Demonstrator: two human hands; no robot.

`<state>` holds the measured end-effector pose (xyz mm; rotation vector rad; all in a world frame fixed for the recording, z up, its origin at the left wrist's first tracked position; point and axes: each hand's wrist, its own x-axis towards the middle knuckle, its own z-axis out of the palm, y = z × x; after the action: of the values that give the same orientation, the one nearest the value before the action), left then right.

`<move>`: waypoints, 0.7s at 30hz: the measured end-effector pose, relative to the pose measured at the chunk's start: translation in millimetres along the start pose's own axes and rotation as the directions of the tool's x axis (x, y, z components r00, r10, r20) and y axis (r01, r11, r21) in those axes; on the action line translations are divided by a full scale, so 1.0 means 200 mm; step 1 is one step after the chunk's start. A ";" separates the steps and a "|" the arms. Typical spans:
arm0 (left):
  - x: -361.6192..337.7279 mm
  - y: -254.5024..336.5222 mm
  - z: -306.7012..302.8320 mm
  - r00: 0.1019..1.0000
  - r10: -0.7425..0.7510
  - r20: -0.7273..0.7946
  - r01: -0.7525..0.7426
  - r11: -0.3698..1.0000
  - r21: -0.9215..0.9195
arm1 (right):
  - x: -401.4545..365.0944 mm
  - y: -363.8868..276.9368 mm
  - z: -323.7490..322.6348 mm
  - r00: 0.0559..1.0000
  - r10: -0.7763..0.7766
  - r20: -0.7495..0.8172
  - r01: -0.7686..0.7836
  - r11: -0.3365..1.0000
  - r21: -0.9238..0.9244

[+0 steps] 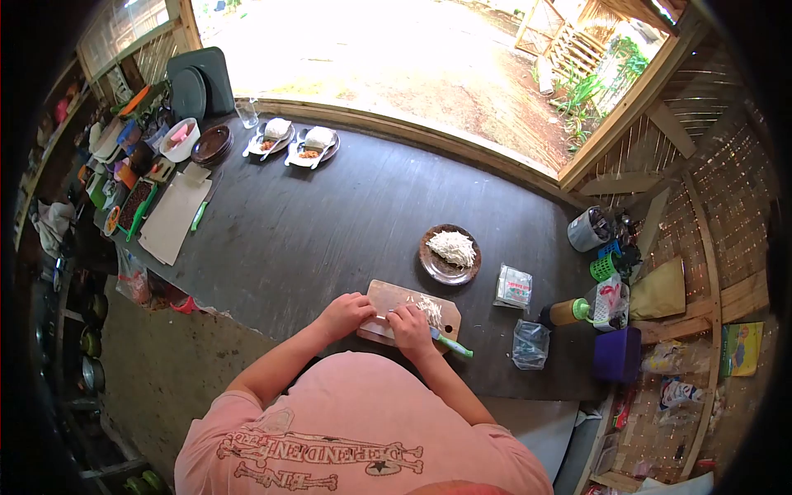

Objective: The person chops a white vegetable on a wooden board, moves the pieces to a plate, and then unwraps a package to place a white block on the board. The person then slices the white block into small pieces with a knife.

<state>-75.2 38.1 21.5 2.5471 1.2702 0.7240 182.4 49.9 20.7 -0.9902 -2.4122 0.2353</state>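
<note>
My left hand [348,313] is closed at the left part of a wooden cutting board [388,294], fingers curled together. Close beside it, my right hand [408,326] is also closed, its fingers bent down over the board. A thin white strip of food [381,317] spans the small gap between both sets of fingertips; its exact kind cannot be made out. Loose white shreds [429,310] lie on the board to the right. A knife with a green handle [452,342] rests at the board's right edge, its blade partly hidden by my right hand. Beyond, a brown plate [450,275] bears a heap of white shreds [452,248].
Right of the board are a white packet [514,286], a clear plastic bag [530,345], a green-capped bottle [568,312] and a purple container [617,355]. Two plates of food [313,148] stand near the window sill. Brown paper [175,216] and another green-handled knife [199,216] lie at left.
</note>
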 end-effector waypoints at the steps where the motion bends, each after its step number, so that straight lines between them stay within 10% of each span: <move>1: 0.00 0.00 0.00 1.000 0.007 -0.010 -0.007 1.000 -0.008 | 0.00 0.01 0.01 1.000 -0.019 0.006 0.019 1.000 0.013; 21: 0.03 0.12 -0.08 0.993 -0.107 0.050 0.102 0.990 0.099 | -0.10 -0.07 -0.01 0.996 -0.076 0.051 0.083 0.987 -0.140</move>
<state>-63.7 27.2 45.7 2.5328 1.4410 0.5809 187.5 25.8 19.3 -0.9564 -2.5324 0.0588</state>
